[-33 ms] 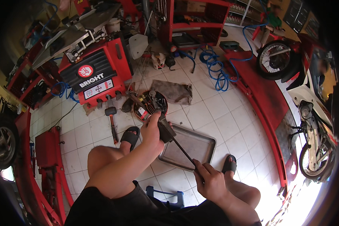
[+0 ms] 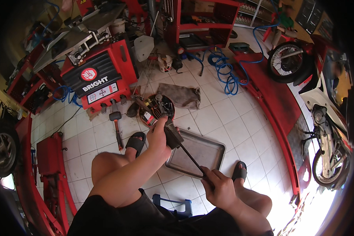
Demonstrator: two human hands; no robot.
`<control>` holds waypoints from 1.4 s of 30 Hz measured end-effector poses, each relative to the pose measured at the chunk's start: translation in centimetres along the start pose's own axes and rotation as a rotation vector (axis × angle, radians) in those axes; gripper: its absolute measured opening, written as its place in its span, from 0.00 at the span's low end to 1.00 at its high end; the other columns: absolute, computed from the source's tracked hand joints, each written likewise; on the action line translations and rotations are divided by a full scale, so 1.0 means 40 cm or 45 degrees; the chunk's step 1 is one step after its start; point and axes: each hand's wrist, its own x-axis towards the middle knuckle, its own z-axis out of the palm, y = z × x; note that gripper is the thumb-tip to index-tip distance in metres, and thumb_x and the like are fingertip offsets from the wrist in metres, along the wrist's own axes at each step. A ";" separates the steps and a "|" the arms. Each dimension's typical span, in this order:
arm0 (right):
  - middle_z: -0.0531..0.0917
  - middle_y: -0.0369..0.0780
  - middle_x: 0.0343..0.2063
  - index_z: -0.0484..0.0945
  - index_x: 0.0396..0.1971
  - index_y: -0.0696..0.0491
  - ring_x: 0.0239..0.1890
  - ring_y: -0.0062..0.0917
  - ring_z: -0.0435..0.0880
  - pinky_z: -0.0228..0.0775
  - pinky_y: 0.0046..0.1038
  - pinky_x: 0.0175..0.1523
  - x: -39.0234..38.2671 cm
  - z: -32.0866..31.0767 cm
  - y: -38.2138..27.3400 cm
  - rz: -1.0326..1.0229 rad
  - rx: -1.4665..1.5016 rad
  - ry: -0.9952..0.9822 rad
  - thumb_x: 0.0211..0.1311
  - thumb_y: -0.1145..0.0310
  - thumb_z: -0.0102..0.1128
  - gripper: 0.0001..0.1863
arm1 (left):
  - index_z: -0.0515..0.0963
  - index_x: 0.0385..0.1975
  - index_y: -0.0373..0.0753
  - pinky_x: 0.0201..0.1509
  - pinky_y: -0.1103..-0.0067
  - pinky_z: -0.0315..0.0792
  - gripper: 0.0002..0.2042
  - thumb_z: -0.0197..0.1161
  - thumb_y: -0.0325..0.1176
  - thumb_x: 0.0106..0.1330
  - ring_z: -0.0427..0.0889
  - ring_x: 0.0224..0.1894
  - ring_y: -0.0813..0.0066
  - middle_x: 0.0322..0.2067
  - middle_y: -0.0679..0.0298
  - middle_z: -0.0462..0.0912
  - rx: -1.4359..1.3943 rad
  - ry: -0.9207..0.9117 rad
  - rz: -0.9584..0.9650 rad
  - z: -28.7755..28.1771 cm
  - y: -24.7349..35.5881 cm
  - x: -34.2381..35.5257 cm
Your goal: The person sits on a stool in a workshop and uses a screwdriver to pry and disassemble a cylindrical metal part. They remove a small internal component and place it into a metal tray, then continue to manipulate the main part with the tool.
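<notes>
My left hand is wrapped round a dark grey, block-shaped metal part, held above the floor with the thumb along its upper end. From the part's lower end a long thin dark rod slants down to the right. My right hand is closed on the rod's near end, where the fingers hide its grip. Whether the rod enters the part or only touches it, I cannot tell. Under them on the tiles lies a shallow metal tray. Just beyond my left hand sits a round container of tools and parts.
A mallet lies left of my feet. Behind the container is a dirty cloth. A red machine stands at the far left. Blue hose coils by a red ramp, with motorcycles on the right. A blue stool is beneath me.
</notes>
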 end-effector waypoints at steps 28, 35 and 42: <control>0.80 0.49 0.54 0.64 0.63 0.64 0.57 0.31 0.82 0.78 0.35 0.60 -0.034 0.069 0.036 0.872 1.846 -0.877 0.73 0.67 0.59 0.26 | 0.77 0.42 0.35 0.29 0.69 0.81 0.17 0.73 0.40 0.62 0.85 0.27 0.63 0.34 0.57 0.83 0.556 -0.147 -0.386 -0.020 -0.146 -0.081; 0.86 0.44 0.41 0.72 0.55 0.64 0.50 0.31 0.86 0.80 0.30 0.55 -0.029 0.090 0.045 0.838 1.385 -1.013 0.71 0.65 0.62 0.21 | 0.77 0.43 0.34 0.29 0.68 0.80 0.18 0.73 0.40 0.62 0.84 0.27 0.62 0.34 0.56 0.83 0.509 -0.102 -0.477 -0.019 -0.159 -0.090; 0.85 0.47 0.47 0.66 0.61 0.62 0.53 0.32 0.85 0.76 0.33 0.60 -0.044 0.081 0.017 0.831 1.846 -0.970 0.75 0.69 0.55 0.21 | 0.77 0.43 0.34 0.29 0.67 0.80 0.18 0.73 0.40 0.61 0.84 0.28 0.61 0.35 0.56 0.83 0.558 -0.124 -0.481 -0.029 -0.159 -0.094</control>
